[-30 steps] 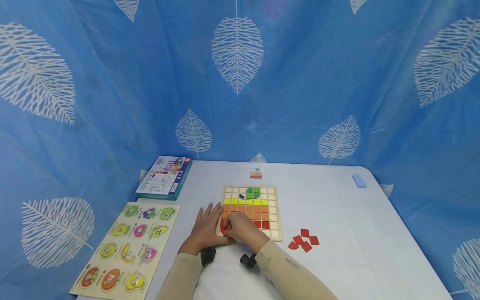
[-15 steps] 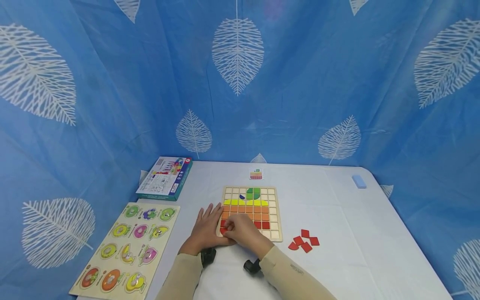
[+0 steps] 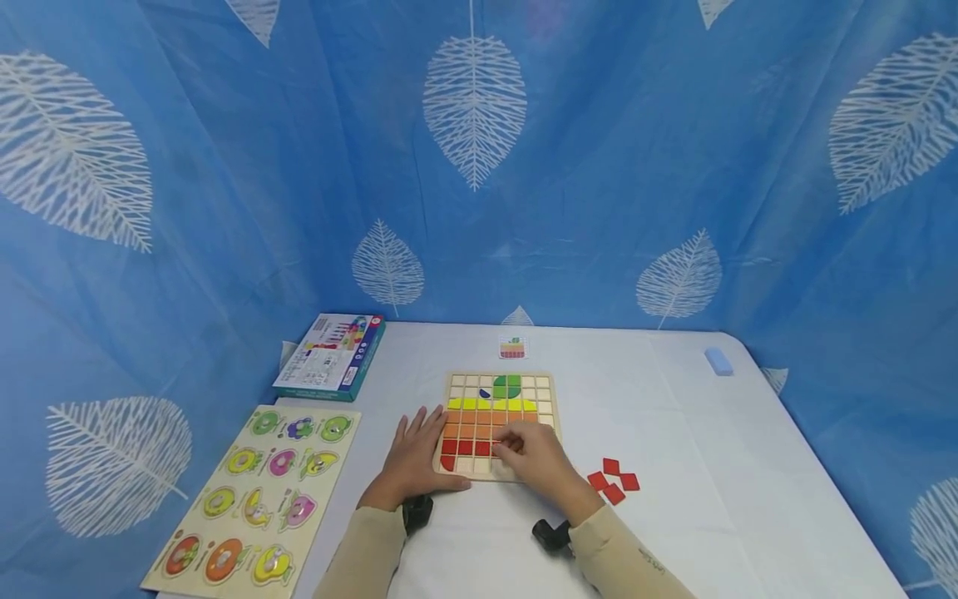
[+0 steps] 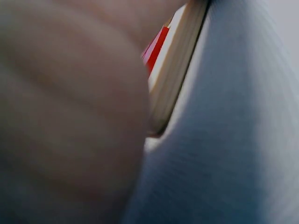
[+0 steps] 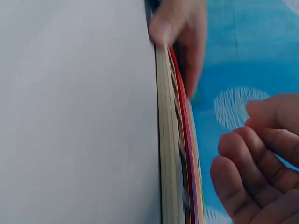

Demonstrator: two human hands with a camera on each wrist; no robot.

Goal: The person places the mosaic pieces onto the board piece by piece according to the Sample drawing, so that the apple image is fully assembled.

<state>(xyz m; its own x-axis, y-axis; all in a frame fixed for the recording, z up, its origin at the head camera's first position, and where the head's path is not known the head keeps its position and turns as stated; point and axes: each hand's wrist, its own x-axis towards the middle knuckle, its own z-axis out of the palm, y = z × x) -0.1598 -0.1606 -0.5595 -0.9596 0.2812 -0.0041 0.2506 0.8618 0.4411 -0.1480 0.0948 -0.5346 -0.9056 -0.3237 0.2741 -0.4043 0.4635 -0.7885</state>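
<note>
A square wooden grid board (image 3: 555,408) lies on the table, with green, blue, yellow, orange and red pieces set in it. A red quarter-round piece (image 3: 447,462) sits at the lower left of the grid. My left hand (image 3: 416,457) lies along the board's left side, fingers straight, thumb at the front edge; its thumb also shows at the board edge in the right wrist view. Over the lower right of the board is my right hand (image 3: 533,456), fingers loosely curled; the right wrist view shows nothing between the fingertips (image 5: 229,177). This hand hides part of the red row.
Several loose red squares (image 3: 614,493) lie right of the board. Behind it is a small pattern card (image 3: 513,348). A fruit-and-vegetable peg puzzle (image 3: 247,507) and a game box (image 3: 329,356) stand at left, a light-blue block (image 3: 718,361) at far right.
My right hand has moved right from the board's lower left corner, uncovering the red quarter-round piece there. The loose red quarter-round piece is now out of sight behind my right wrist. My left hand stays put.
</note>
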